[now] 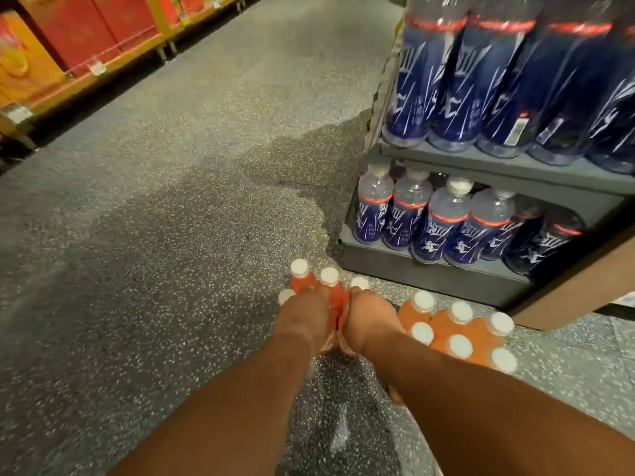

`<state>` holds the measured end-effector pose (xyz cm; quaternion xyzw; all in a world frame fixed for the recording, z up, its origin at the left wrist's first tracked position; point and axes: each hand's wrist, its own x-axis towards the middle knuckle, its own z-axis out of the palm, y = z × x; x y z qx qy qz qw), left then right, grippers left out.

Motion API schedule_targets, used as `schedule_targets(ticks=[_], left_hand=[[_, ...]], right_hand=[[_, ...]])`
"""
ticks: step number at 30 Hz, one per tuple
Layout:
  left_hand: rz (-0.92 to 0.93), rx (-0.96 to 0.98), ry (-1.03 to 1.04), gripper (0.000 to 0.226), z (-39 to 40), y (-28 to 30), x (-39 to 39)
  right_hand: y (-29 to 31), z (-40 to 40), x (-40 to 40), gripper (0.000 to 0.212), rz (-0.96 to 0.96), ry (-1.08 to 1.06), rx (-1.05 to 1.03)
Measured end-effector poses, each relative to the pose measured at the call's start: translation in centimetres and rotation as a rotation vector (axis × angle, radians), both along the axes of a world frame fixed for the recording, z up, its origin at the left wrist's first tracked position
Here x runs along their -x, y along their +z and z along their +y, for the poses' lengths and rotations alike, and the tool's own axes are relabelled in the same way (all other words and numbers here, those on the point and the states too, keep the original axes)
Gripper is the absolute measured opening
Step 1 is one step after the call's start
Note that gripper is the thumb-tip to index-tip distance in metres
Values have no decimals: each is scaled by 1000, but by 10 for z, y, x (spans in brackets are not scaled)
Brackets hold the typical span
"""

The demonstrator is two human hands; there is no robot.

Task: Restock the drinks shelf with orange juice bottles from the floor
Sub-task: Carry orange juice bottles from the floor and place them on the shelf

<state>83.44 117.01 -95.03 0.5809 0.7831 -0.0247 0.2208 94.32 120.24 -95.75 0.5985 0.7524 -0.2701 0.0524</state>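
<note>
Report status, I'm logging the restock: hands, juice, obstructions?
Left hand and right hand down on white-capped orange juice bottles on speckled floor; grip unclear. Nothing blocking visible.

Orange juice bottles (458,329): glossy clear plastic, smooth white caps
Floor (171,201): speckled, polished stone
Shelf (429,273): matt grey

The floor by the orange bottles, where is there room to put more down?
Free: the wide speckled grey floor left of both hands, out to the red and yellow display boxes. Crowded: the white-capped orange juice bottles against the grey metal shelf, whose tiers are full of blue-labelled clear bottles.
</note>
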Motion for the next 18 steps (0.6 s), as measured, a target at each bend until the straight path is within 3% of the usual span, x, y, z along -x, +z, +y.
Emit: schedule_targets(ticks=[5,9,12,16,18], left_hand=[[3,-78,-9,19,-18,141,-2],[63,-152,-124,34,-20,302,-18],[104,-262,-221,26,-23,432,-41],[-22,-373,-282,24,-34,592,-75],[-82,-429,-333,26,-40,669,-98]], right_hand=[[144,-14,-18,24,4,-28,-63],[305,-33,-30,28,62,-100,-67],[437,-51,-53,26,163,-200,-119],[613,-83,-102,18,268,-323,-206],[693,-100,-128,28,319,-407,-270]])
